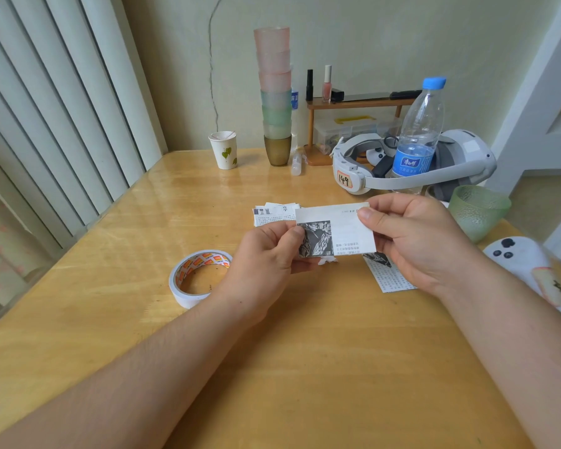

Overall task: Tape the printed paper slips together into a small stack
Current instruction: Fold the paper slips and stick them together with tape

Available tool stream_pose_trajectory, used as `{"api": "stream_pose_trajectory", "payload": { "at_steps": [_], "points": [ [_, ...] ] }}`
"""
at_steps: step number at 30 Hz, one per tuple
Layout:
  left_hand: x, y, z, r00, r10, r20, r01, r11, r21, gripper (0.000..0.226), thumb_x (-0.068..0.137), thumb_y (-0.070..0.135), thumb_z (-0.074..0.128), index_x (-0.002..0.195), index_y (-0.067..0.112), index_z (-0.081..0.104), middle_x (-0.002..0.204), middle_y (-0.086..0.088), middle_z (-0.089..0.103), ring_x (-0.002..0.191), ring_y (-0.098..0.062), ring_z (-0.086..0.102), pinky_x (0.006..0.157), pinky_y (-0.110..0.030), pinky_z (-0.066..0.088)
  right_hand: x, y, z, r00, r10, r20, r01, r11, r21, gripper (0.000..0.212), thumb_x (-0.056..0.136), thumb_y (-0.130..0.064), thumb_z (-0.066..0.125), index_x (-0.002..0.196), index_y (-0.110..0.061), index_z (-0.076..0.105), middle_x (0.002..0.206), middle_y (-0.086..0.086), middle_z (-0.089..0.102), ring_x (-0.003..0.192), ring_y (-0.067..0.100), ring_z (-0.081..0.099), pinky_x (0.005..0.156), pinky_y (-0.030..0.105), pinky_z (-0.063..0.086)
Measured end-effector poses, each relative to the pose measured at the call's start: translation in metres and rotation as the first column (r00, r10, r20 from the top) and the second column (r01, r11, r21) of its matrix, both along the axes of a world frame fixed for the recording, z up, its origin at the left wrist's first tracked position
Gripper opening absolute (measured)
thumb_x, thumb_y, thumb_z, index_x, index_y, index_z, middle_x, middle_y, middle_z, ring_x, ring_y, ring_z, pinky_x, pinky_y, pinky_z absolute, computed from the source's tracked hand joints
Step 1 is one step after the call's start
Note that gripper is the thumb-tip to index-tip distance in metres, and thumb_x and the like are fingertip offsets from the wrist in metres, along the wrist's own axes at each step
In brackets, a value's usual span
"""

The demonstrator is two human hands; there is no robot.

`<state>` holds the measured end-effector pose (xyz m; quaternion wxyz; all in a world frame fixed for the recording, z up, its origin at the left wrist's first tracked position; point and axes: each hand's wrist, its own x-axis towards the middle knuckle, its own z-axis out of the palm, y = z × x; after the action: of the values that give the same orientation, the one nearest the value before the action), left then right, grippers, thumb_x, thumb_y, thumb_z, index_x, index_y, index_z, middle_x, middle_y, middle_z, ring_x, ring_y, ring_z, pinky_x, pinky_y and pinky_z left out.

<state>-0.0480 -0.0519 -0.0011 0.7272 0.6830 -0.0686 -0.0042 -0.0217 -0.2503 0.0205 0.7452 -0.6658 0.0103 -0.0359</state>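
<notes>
1. Your left hand [266, 257] pinches the left edge of a printed slip [340, 231], thumb on top over the dark photo print.
2. Your right hand [425, 241] pinches the same slip's right edge, thumb on the top corner, fingers curled behind.
3. You hold the slip above the table [272, 367], roughly flat to the camera, text upside down.
4. A small white scrap [327, 261] hangs at the slip's lower edge; can't tell if it's tape or paper.
5. A pile of more slips [274, 213] lies on the table at 11 o'clock from the held one, partly hidden behind it.
6. Another printed slip [391, 277] lies on the table at 5 o'clock, partly under your right hand.
7. The tape roll [196, 277] lies flat on the table at 8 o'clock from the held slip, just beside your left wrist.
8. Far side: cup stack [274, 92] at 12 o'clock, water bottle [418, 134] and headset [434, 163] at 1 o'clock, green glass [478, 210] at 3 o'clock.
</notes>
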Motion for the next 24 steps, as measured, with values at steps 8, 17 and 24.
{"api": "stream_pose_trajectory", "payload": {
  "at_steps": [8, 17, 24],
  "points": [
    [0.0002, -0.0008, 0.0013, 0.999, 0.033, -0.01, -0.033, 0.999, 0.005, 0.044, 0.11, 0.01, 0.046, 0.078, 0.015, 0.076, 0.08, 0.0, 0.079, 0.068, -0.012, 0.073, 0.082, -0.033, 0.064, -0.0005, 0.002, -0.0007, 1.0, 0.003, -0.008, -0.003, 1.0, -0.021, 0.012, 0.092, 0.002, 0.069, 0.104, -0.001, 0.068, 0.089, 0.013, 0.077, 0.087, 0.024, 0.072, 0.099, 0.052, 0.054],
    [0.0062, 0.0041, -0.0073, 0.999, 0.035, -0.015, -0.035, 0.999, -0.021, 0.016, 0.1, 0.01, 0.067, 0.111, 0.0, 0.074, 0.1, -0.01, 0.081, 0.082, -0.016, 0.077, 0.08, -0.028, 0.063, -0.0021, 0.0056, -0.0018, 1.0, 0.017, -0.002, -0.017, 1.0, -0.01, 0.012, 0.092, 0.002, 0.07, 0.101, -0.004, 0.069, 0.086, 0.009, 0.078, 0.083, 0.021, 0.074, 0.095, 0.048, 0.056],
    [0.0072, 0.0053, -0.0055, 0.999, 0.006, -0.035, -0.008, 0.997, -0.077, 0.012, 0.101, 0.006, 0.065, 0.097, -0.002, 0.074, 0.09, -0.006, 0.08, 0.072, -0.013, 0.075, 0.074, -0.025, 0.062, -0.0031, 0.006, -0.001, 1.0, 0.028, 0.011, -0.028, 0.999, -0.027, 0.006, 0.096, -0.003, 0.067, 0.101, -0.004, 0.07, 0.085, 0.007, 0.079, 0.077, 0.016, 0.073, 0.094, 0.046, 0.056]
  ]
}}
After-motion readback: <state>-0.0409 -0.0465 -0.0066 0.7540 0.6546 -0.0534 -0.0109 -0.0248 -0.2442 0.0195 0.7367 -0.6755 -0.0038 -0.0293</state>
